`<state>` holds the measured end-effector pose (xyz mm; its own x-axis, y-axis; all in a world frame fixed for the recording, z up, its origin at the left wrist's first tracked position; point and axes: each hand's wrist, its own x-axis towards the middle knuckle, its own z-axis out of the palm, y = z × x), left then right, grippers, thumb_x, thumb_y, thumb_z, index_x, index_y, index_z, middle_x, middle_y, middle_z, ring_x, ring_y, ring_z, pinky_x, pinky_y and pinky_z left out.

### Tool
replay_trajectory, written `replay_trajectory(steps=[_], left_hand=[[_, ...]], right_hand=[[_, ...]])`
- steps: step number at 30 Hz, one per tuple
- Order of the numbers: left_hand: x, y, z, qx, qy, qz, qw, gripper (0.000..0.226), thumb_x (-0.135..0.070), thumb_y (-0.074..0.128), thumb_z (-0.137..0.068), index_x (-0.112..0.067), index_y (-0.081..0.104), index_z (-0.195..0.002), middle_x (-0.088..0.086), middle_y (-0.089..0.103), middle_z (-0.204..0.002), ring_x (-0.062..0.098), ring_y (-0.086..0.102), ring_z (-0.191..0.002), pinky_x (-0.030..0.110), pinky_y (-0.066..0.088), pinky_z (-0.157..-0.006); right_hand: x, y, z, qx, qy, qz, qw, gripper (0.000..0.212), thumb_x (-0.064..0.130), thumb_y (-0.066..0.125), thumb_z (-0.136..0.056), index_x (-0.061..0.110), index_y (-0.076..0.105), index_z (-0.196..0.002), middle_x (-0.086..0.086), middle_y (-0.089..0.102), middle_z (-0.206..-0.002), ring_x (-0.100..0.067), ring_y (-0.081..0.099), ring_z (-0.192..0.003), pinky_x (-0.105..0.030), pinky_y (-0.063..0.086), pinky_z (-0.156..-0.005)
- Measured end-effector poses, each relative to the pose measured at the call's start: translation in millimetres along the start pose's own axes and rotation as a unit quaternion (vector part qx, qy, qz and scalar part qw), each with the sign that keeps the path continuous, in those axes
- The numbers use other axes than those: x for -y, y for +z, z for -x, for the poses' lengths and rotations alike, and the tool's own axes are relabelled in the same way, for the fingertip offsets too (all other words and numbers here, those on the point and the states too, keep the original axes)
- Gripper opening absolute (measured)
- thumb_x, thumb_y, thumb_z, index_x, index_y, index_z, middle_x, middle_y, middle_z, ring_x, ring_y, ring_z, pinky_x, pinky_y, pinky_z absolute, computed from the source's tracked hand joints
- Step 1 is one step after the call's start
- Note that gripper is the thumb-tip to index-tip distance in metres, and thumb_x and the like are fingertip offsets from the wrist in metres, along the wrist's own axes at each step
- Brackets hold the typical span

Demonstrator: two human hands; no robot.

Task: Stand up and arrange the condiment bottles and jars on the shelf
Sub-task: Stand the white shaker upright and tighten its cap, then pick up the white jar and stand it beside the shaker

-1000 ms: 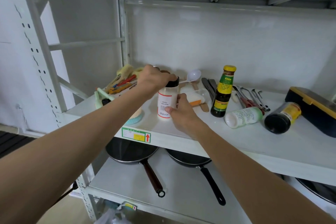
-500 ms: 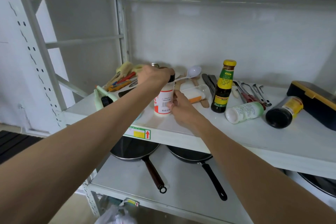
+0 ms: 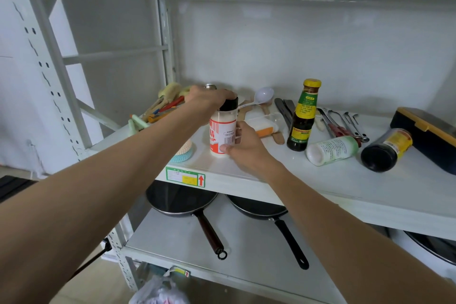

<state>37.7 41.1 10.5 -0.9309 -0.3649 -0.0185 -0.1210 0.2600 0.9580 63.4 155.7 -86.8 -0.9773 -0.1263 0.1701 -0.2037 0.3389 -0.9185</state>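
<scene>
A white seasoning jar (image 3: 222, 134) with a red label and black cap stands upright on the white shelf (image 3: 283, 175). My left hand (image 3: 209, 99) grips its cap from above, and my right hand (image 3: 243, 145) holds its lower right side. To the right a dark sauce bottle (image 3: 303, 118) with a yellow cap stands upright. A white bottle with a green cap (image 3: 332, 150) lies on its side beside it. Further right a dark jar with a yellow label (image 3: 386, 149) also lies on its side.
Brushes and utensils (image 3: 162, 108) pile at the shelf's left, beside a teal woven cup (image 3: 183, 153). A white spoon (image 3: 261, 96), knives, tongs (image 3: 341, 123) and a dark lunch box (image 3: 427, 133) sit behind. Two frying pans (image 3: 182, 202) rest on the lower shelf.
The jar has stayed upright in both hands and shifted only slightly on the shelf. The camera view has drifted a little.
</scene>
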Motion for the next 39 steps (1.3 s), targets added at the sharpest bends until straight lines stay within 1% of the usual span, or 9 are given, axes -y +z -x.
replay_trajectory(steps=[7, 10, 15, 22, 27, 30, 32, 35, 39], left_hand=[[6, -9, -15, 0.079, 0.019, 0.022, 0.996, 0.066, -0.041, 0.092, -0.052, -0.006, 0.067, -0.103, 0.005, 0.074, -0.093, 0.018, 0.072, -0.078, 0.031, 0.061, -0.071], [6, -11, -19, 0.099, 0.025, 0.026, 0.994, 0.072, -0.039, 0.093, -0.048, -0.006, 0.068, -0.106, 0.007, 0.075, -0.098, 0.021, 0.074, -0.084, 0.035, 0.061, -0.079], [-6, -4, -16, 0.121, 0.04, 0.023, 0.992, 0.066, -0.037, 0.092, -0.054, -0.006, 0.068, -0.106, 0.006, 0.075, -0.099, 0.019, 0.073, -0.086, 0.033, 0.061, -0.078], [5, -9, -22, 0.112, 0.047, -0.003, 0.993, 0.07, -0.042, 0.092, -0.049, -0.004, 0.069, -0.103, 0.008, 0.075, -0.097, 0.022, 0.074, -0.083, 0.036, 0.061, -0.078], [5, -17, -27, 0.107, 0.057, -0.021, 0.992, 0.063, -0.038, 0.091, -0.056, 0.0, 0.069, -0.101, 0.011, 0.074, -0.096, 0.025, 0.074, -0.084, 0.037, 0.061, -0.08], [5, -18, -25, 0.12, 0.063, -0.037, 0.99, 0.071, -0.046, 0.091, -0.045, -0.003, 0.071, -0.097, 0.01, 0.076, -0.095, 0.023, 0.075, -0.083, 0.038, 0.061, -0.08], [4, -19, -25, 0.129, 0.071, -0.044, 0.988, 0.072, -0.047, 0.09, -0.044, -0.002, 0.071, -0.097, 0.01, 0.076, -0.096, 0.024, 0.075, -0.085, 0.039, 0.061, -0.08], [0, -19, -25, 0.134, 0.084, -0.076, 0.985, 0.064, -0.047, 0.087, -0.059, 0.0, 0.07, -0.1, 0.013, 0.073, -0.102, 0.026, 0.072, -0.091, 0.039, 0.06, -0.084], [-18, -17, -17, 0.054, 0.179, -0.172, 0.967, 0.064, -0.058, 0.074, -0.071, -0.006, 0.07, -0.108, 0.007, 0.068, -0.106, 0.023, 0.062, -0.096, 0.03, 0.05, -0.083]], right_hand=[[-9, 5, -7, -0.066, -0.005, 0.028, 0.997, 0.054, 0.005, 0.077, -0.074, 0.014, 0.046, -0.118, -0.01, 0.062, -0.117, -0.023, 0.061, -0.109, -0.038, 0.054, -0.092], [-9, 8, -9, -0.083, -0.012, 0.034, 0.996, 0.054, 0.005, 0.078, -0.074, 0.013, 0.044, -0.116, -0.01, 0.061, -0.117, -0.022, 0.061, -0.107, -0.032, 0.052, -0.087], [-6, -5, -9, -0.102, -0.019, 0.033, 0.994, 0.055, 0.006, 0.078, -0.074, 0.013, 0.043, -0.116, -0.009, 0.06, -0.119, -0.021, 0.06, -0.107, -0.032, 0.052, -0.089], [-10, 5, -4, -0.084, -0.017, 0.049, 0.995, 0.056, -0.004, 0.073, -0.074, 0.011, 0.044, -0.12, -0.012, 0.06, -0.12, -0.024, 0.06, -0.109, -0.039, 0.054, -0.092], [-10, -1, 2, -0.053, 0.003, 0.109, 0.993, 0.062, -0.013, 0.059, -0.075, 0.013, 0.045, -0.129, -0.004, 0.048, -0.112, -0.019, 0.049, -0.107, -0.035, 0.049, -0.093], [-14, -13, 7, -0.056, 0.031, 0.11, 0.992, 0.063, -0.015, 0.053, -0.076, 0.016, 0.045, -0.13, -0.005, 0.044, -0.115, -0.02, 0.046, -0.109, -0.033, 0.049, -0.089], [-15, -23, 8, -0.071, 0.043, 0.107, 0.991, 0.059, -0.014, 0.051, -0.078, 0.015, 0.045, -0.129, -0.007, 0.044, -0.116, -0.019, 0.046, -0.104, -0.029, 0.047, -0.083], [-15, -35, 9, -0.111, 0.051, 0.114, 0.986, 0.052, -0.012, 0.049, -0.079, 0.011, 0.048, -0.125, -0.009, 0.045, -0.115, -0.021, 0.049, -0.098, -0.028, 0.046, -0.077], [-14, -44, -2, -0.198, 0.088, 0.088, 0.972, 0.036, -0.005, 0.05, -0.082, 0.004, 0.054, -0.117, -0.018, 0.053, -0.121, -0.032, 0.056, -0.108, -0.037, 0.054, -0.083]])
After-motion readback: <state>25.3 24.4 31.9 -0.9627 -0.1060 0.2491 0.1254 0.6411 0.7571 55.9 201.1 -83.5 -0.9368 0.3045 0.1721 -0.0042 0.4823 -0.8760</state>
